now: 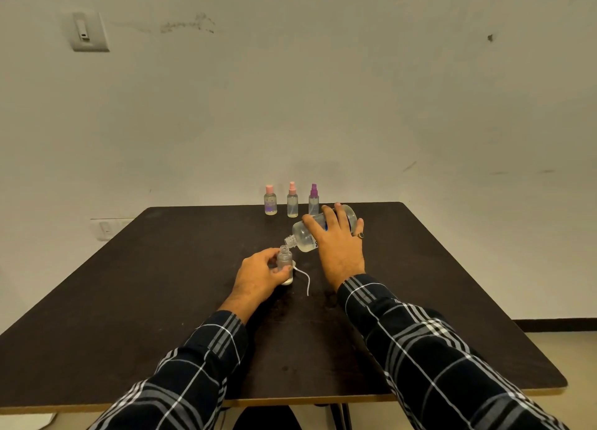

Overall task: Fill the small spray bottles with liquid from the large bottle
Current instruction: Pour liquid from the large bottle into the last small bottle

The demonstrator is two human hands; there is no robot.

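Right hand (336, 235) wrapped over the large clear bottle (310, 232), gripping it from above and tipping it nearly level, neck down and to the left. Left hand (261, 274) closed around an uncapped small spray bottle (285, 260), steadying it upright on the dark table (129, 300), mouth just under the big bottle's neck. Pouring step in hand, by the look of it: spout and small opening almost touching, though no stream clear enough to confirm. Fill level of the small bottle too faint to read.

Just beside the held bottle, at its base, a white spray cap (288, 280) with its thin dip tube (305, 281) curling across the tabletop. At the far edge, three more small bottles in a row, capped and upright: a pink flip-cap bottle (270, 201), a pink-topped sprayer (292, 201), a purple-topped sprayer (313, 199). Seemingly holding clear liquid already, so likely the last to fill.

Next move likely: slow further tilt, spout kept right above the narrow mouth, then level off before overflow, set the big bottle down, thread the tube back in and screw the cap on. Narrow neck, so spill risk high.

Dark blue label marks on the large bottle mostly hidden by fingers; nothing legible. Purple print on the flip-cap bottle too small to read.
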